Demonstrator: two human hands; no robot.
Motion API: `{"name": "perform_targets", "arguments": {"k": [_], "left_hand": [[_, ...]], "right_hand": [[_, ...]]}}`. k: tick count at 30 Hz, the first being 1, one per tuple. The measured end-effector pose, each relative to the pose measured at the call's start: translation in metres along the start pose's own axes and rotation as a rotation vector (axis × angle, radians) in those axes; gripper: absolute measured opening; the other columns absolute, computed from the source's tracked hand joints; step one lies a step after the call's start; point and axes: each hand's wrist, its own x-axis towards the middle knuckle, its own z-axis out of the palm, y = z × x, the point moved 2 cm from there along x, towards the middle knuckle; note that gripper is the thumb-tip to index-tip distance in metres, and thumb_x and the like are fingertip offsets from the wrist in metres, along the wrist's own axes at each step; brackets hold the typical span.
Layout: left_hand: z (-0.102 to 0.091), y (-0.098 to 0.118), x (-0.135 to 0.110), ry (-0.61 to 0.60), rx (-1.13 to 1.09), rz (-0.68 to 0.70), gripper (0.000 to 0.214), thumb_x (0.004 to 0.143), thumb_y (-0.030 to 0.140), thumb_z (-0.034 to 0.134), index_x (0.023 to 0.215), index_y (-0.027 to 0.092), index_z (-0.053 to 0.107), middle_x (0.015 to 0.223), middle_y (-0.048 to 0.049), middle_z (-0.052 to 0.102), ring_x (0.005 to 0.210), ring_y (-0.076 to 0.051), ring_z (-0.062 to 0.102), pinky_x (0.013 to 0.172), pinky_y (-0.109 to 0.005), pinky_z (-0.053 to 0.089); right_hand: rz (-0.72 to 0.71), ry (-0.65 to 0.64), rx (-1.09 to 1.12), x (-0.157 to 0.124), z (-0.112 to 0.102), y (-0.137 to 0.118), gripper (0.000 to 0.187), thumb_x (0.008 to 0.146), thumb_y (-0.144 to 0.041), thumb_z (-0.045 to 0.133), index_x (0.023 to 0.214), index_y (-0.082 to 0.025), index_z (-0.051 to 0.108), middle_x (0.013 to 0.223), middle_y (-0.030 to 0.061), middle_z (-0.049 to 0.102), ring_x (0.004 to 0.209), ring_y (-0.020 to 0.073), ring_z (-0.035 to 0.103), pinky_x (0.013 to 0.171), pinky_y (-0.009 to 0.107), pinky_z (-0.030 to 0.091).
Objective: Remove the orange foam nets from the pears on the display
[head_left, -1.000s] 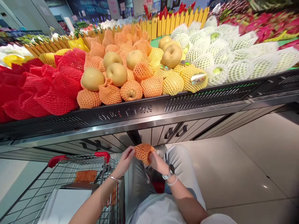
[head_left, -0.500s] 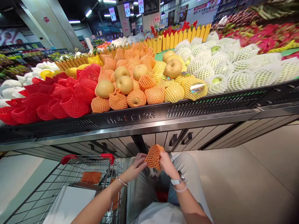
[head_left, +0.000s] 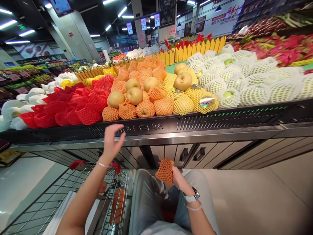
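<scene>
**Orange net gripped in your right hand**

Your right hand (head_left: 180, 180) is closed on a crumpled orange foam-net fruit sleeve (head_left: 165, 171), holding it at the sleeve's edge, over your grey trousers (head_left: 146, 199). Your left hand (head_left: 111, 143) is open and empty, fingers spread, raised well apart from the sleeve above the red-handled wire shopping cart (head_left: 95, 165). Ahead, round golden pears (head_left: 134, 96) sit among netted fruit on the black-edged produce worktop (head_left: 156, 130).
</scene>
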Motion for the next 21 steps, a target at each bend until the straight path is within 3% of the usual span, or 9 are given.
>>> {"name": "perform_targets", "arguments": {"k": [2, 4, 6, 9, 11, 14, 16, 21], "left_hand": [[-0.015, -0.021, 0.046, 0.097, 0.059, -0.083, 0.048, 0.080, 0.035, 0.064, 0.122, 0.017, 0.050, 0.122, -0.0121, 0.054, 0.117, -0.026, 0.048, 0.104, -0.045, 0.037], [-0.020, -0.048, 0.088, 0.010, 0.053, -0.160, 0.060, 0.075, 0.039, 0.069, 0.126, 0.016, 0.048, 0.130, -0.0135, 0.050, 0.124, -0.028, 0.043, 0.108, -0.046, 0.032], [-0.018, -0.077, 0.120, -0.111, -0.044, -0.255, 0.059, 0.078, 0.042, 0.065, 0.127, 0.015, 0.049, 0.133, -0.0143, 0.050, 0.127, -0.028, 0.042, 0.110, -0.046, 0.030], [-0.008, -0.115, 0.150, -0.226, -0.222, -0.403, 0.064, 0.079, 0.047, 0.060, 0.130, 0.010, 0.048, 0.134, -0.0178, 0.051, 0.122, -0.027, 0.048, 0.105, -0.045, 0.036], [-0.001, -0.128, 0.162, -0.310, -0.321, -0.482, 0.064, 0.079, 0.053, 0.058, 0.125, 0.009, 0.052, 0.129, -0.0187, 0.055, 0.115, -0.027, 0.053, 0.101, -0.046, 0.040], [0.005, -0.128, 0.171, -0.423, -0.371, -0.558, 0.062, 0.076, 0.059, 0.059, 0.115, 0.011, 0.060, 0.121, -0.0186, 0.060, 0.106, -0.029, 0.057, 0.095, -0.047, 0.044], [0.005, -0.118, 0.172, -0.421, -0.319, -0.574, 0.063, 0.070, 0.056, 0.067, 0.114, 0.011, 0.060, 0.119, -0.0188, 0.060, 0.105, -0.031, 0.058, 0.094, -0.048, 0.044], [0.000, -0.078, 0.153, -0.180, -0.056, -0.460, 0.079, 0.059, 0.047, 0.079, 0.121, 0.007, 0.052, 0.119, -0.0173, 0.056, 0.111, -0.033, 0.053, 0.098, -0.048, 0.041]], "right_hand": [[0.003, -0.063, -0.022, -0.002, -0.003, -0.005, 0.037, 0.086, -0.040, 0.054, 0.114, -0.019, 0.066, 0.111, 0.0110, 0.068, 0.113, 0.0263, 0.059, 0.105, 0.047, 0.042], [0.016, -0.131, -0.053, -0.004, -0.005, -0.009, 0.033, 0.086, -0.033, 0.052, 0.112, -0.018, 0.067, 0.111, 0.0102, 0.068, 0.109, 0.0254, 0.061, 0.104, 0.046, 0.042], [0.034, -0.150, -0.086, -0.007, -0.006, -0.011, 0.030, 0.085, -0.027, 0.051, 0.108, -0.018, 0.068, 0.108, 0.0091, 0.069, 0.105, 0.0247, 0.062, 0.102, 0.044, 0.044], [0.067, -0.144, -0.085, -0.010, -0.009, -0.007, 0.032, 0.082, -0.023, 0.055, 0.111, -0.018, 0.066, 0.112, 0.0089, 0.068, 0.106, 0.0251, 0.062, 0.102, 0.043, 0.045], [0.087, -0.145, -0.049, -0.010, -0.010, -0.003, 0.034, 0.080, -0.027, 0.061, 0.113, -0.018, 0.065, 0.115, 0.0091, 0.066, 0.108, 0.0260, 0.062, 0.101, 0.043, 0.045], [0.101, -0.144, -0.022, -0.008, -0.013, 0.003, 0.034, 0.078, -0.034, 0.066, 0.108, -0.018, 0.066, 0.114, 0.0090, 0.067, 0.106, 0.0272, 0.063, 0.099, 0.043, 0.047], [0.099, -0.147, -0.021, -0.006, -0.014, 0.006, 0.031, 0.078, -0.035, 0.067, 0.105, -0.019, 0.068, 0.113, 0.0087, 0.067, 0.105, 0.0273, 0.063, 0.099, 0.043, 0.047], [0.132, -0.142, 0.001, -0.002, -0.012, 0.016, 0.032, 0.078, -0.033, 0.066, 0.107, -0.019, 0.067, 0.115, 0.0079, 0.067, 0.108, 0.0264, 0.063, 0.102, 0.043, 0.046]]}}
